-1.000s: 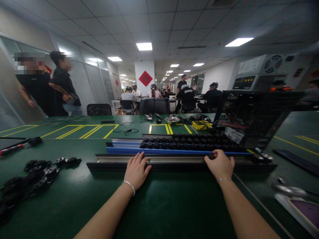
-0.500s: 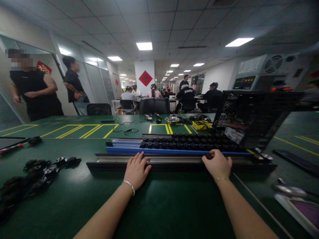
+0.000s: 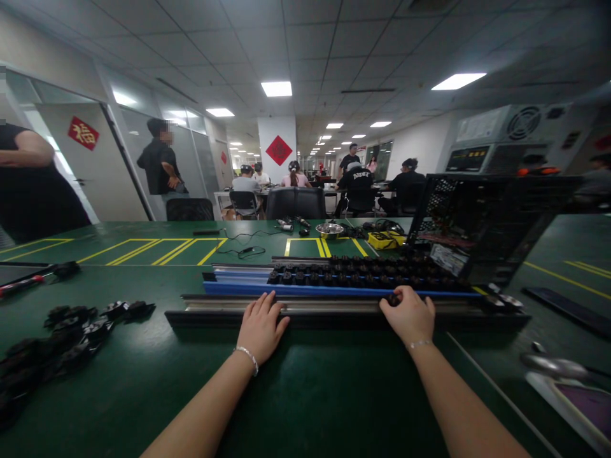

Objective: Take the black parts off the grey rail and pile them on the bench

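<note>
My left hand (image 3: 261, 326) lies flat with its fingers stretched out on a long metal rail (image 3: 329, 308) that runs across the green table. My right hand (image 3: 408, 315) rests on the same rail further right, fingers curled around a small black part (image 3: 393, 298) at the rail's far side. Just behind the rail, blue strips (image 3: 238, 285) carry rows of several small black parts (image 3: 363, 272).
A heap of loose black parts (image 3: 62, 337) lies at the left. A black open computer case (image 3: 482, 222) stands at the right. A red-handled tool (image 3: 28, 280), cables, a metal bowl (image 3: 329, 229) and a yellow box (image 3: 384, 240) lie further back. People stand at the left and sit beyond the table.
My right hand has slid leftward along the rail with the small black part. My left hand has stayed put. The two people standing at the left have walked apart.
</note>
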`<state>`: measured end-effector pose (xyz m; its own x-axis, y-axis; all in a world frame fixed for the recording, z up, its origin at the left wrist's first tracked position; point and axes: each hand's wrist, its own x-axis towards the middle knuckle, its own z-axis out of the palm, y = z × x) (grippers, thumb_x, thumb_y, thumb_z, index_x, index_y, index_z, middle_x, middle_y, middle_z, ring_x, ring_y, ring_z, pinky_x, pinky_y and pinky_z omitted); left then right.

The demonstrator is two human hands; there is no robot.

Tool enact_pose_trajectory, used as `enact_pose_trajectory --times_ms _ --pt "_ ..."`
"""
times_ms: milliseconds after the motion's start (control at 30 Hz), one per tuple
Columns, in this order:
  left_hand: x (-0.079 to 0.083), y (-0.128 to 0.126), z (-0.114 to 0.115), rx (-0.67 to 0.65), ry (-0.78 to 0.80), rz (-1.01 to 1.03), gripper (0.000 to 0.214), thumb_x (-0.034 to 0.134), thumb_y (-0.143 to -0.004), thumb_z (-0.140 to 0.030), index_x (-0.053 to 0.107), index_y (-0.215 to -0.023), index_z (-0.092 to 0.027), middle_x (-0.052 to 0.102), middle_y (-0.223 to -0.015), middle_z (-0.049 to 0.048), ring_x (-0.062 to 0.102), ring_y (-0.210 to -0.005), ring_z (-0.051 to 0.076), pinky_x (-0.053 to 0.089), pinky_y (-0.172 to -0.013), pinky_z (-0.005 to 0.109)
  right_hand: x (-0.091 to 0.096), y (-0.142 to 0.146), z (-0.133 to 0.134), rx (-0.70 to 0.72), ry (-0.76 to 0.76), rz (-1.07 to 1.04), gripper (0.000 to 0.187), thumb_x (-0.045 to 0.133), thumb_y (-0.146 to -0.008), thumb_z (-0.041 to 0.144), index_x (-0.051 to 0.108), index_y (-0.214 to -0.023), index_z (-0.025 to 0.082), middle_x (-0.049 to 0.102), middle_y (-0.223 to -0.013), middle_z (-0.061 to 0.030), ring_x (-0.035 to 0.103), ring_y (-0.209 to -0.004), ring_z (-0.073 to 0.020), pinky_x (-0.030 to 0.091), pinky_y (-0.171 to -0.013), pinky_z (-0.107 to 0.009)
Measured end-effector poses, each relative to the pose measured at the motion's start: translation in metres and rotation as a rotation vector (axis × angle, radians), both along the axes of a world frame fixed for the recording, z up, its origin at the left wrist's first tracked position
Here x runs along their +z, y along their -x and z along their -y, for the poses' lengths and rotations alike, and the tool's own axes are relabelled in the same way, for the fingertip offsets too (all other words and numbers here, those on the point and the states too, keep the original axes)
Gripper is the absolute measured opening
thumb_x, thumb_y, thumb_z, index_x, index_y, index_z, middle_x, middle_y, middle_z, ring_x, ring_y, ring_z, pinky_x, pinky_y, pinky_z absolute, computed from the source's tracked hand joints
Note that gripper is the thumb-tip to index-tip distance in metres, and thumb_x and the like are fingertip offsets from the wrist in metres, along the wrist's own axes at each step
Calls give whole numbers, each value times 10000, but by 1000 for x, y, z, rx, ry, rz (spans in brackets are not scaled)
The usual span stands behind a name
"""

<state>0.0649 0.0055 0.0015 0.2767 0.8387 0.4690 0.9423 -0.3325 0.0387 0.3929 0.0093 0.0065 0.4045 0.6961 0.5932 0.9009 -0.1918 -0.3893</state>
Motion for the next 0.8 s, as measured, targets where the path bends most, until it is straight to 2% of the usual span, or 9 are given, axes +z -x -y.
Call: enact_pose_trajectory --times_ms 100,300,533,800 --pt "0 0 0 2 1 -4 358 362 -852 -430 554 -1102 -259 428 -1355 66 343 -1263 236 289 -1008 432 1 2 0 13 -13 11 248 474 -628 392 462 -807 220 572 -753 -25 543 -769 -220 272 -916 -438" --pt "0 1 0 4 1 -12 363 353 -855 -436 551 -1103 -259 422 -1360 66 335 -1268 232 285 -1012 427 2 2 -2 36 -14 21 243 500 -622 392 467 -791 221 570 -744 -36 538 -746 -223 371 -751 -352" --pt "1 0 1 6 1 -17 357 365 -854 -421 551 -1105 -249 429 -1355 68 339 -1266 235 289 -1010 429 0 5 -2 74 -41 45 220 501 -638 392 475 -775 221 548 -692 -11 534 -682 -197 365 -644 -304" --pt "0 0 0 8 -6 -21 356 361 -855 -425 551 -1103 -255 432 -1353 65 338 -1267 235 289 -1009 430 1 9 -1 90 -34 53 219 513 -645 392 478 -779 222 556 -702 -9 534 -678 -191 353 -618 -296"
